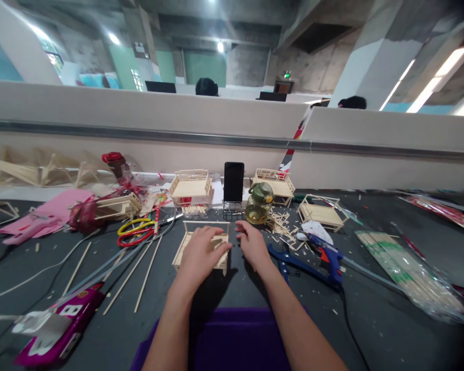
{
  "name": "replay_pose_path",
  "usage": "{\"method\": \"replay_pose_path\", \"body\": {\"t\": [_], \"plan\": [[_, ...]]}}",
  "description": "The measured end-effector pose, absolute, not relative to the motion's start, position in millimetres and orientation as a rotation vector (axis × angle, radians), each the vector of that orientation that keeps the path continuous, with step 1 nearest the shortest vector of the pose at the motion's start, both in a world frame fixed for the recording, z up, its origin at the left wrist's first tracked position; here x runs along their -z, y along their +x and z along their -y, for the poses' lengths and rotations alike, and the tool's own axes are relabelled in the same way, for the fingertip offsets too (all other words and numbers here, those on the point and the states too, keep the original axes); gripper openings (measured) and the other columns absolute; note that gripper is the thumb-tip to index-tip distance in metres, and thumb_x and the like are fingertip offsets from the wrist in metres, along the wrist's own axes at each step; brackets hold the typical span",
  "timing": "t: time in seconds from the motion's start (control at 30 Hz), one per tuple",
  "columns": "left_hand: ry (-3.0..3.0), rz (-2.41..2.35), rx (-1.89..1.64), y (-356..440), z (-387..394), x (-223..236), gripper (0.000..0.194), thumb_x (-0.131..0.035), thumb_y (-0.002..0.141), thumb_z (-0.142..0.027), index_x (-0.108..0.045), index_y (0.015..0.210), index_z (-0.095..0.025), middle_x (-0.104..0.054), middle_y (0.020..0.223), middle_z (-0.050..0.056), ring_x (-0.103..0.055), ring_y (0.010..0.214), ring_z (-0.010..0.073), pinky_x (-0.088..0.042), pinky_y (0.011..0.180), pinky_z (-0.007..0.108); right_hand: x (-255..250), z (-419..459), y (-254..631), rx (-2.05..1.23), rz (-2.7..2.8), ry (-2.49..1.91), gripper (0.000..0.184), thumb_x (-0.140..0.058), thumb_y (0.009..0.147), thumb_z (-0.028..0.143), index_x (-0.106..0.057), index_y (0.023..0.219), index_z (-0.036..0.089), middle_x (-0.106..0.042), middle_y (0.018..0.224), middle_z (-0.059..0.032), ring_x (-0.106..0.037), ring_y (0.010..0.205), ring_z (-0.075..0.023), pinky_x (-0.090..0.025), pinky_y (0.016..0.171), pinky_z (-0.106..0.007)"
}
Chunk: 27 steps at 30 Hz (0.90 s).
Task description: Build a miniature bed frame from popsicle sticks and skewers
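My left hand (201, 252) lies over a small bed-like frame (181, 253) made of thin wooden sticks, with its thumb and fingers apart. The palm hides much of the slatted top; whether the fingers press on it is hard to tell. To the right of that frame hovers my right hand (252, 243), its fingers loosely bent and apart, with nothing visible in them. Just beyond the right hand stands a green-lidded jar (260, 203). A blue glue gun (328, 260) and a blue cutter-like tool (284, 260) rest to its right.
Similar stick models (191, 186) stand along the back, near a phone (234, 183) on a stand. Loose sticks (149, 273), scissors (139, 232) and a magenta power strip (67, 322) lie left. Bagged sticks (406, 268) lie right. The glue gun's cord (350, 319) trails forward.
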<state>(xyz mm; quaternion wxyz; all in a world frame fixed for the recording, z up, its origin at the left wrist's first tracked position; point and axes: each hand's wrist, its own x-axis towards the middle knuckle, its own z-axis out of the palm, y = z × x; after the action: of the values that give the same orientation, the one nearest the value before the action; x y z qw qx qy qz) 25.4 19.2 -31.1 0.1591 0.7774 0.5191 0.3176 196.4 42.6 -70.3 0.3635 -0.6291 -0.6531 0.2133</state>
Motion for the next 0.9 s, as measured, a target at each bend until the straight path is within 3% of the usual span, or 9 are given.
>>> {"method": "replay_pose_path", "body": {"t": [0.1, 0.2, 0.33, 0.63, 0.9], "plan": [[2.366, -1.471, -0.667, 27.6, -14.3, 29.1, 0.045, -0.073, 0.071, -0.042, -0.062, 0.109, -0.020, -0.062, 0.104, 0.007, -0.052, 0.100, 0.0273, -0.041, 0.085, 0.037, 75.0, -47.2, 187.7, -0.541, 1.773, -1.664, 0.043, -0.041, 0.083, 0.004, -0.058, 0.119, 0.021, -0.071, 0.105, -0.0047, -0.066, 0.091, -0.0148, -0.046, 0.080, -0.024], [2.436, -1.479, -0.516, 25.4, -11.7, 26.8, 0.054, -0.076, 0.065, -0.046, -0.060, 0.110, -0.020, -0.058, 0.107, 0.008, -0.050, 0.101, 0.0285, -0.040, 0.085, 0.037, 76.2, -53.5, 186.9, -0.500, 1.885, -1.725, 0.030, -0.047, 0.083, 0.008, -0.066, 0.103, 0.020, -0.070, 0.098, -0.0068, -0.063, 0.093, -0.0197, -0.044, 0.079, -0.028], [2.448, -1.524, -0.390, 24.3, -9.5, 25.2, 0.050, -0.074, 0.065, -0.048, -0.059, 0.105, -0.021, -0.057, 0.111, 0.008, -0.048, 0.104, 0.0305, -0.039, 0.086, 0.039, 76.0, -61.9, 190.0, -0.472, 2.076, -1.741, 0.021, -0.057, 0.078, 0.011, -0.069, 0.090, 0.023, -0.067, 0.091, -0.0047, -0.061, 0.089, -0.0196, -0.041, 0.074, -0.026], [2.412, -1.577, -0.347, 5.3, -15.7, 30.8, 0.041, -0.060, 0.069, -0.017, -0.057, 0.109, -0.023, -0.056, 0.119, 0.010, -0.049, 0.112, 0.0298, -0.038, 0.091, 0.042, 78.0, -63.8, 182.7, -0.404, 2.294, -1.668, 0.031, -0.050, 0.086, 0.015, -0.071, 0.103, 0.030, -0.066, 0.097, -0.0034, -0.059, 0.095, -0.0176, -0.041, 0.077, -0.024], [2.434, -1.487, -0.448, 1.5, -25.1, 37.5, 0.052, -0.052, 0.062, -0.004, -0.057, 0.112, -0.019, -0.059, 0.118, 0.011, -0.050, 0.113, 0.0265, -0.039, 0.096, 0.039, 74.0, -54.1, 180.1, -0.357, 2.240, -1.769, 0.011, -0.058, 0.086, 0.022, -0.068, 0.089, 0.020, -0.067, 0.099, -0.0093, -0.061, 0.095, -0.0217, -0.042, 0.079, -0.029]]}}
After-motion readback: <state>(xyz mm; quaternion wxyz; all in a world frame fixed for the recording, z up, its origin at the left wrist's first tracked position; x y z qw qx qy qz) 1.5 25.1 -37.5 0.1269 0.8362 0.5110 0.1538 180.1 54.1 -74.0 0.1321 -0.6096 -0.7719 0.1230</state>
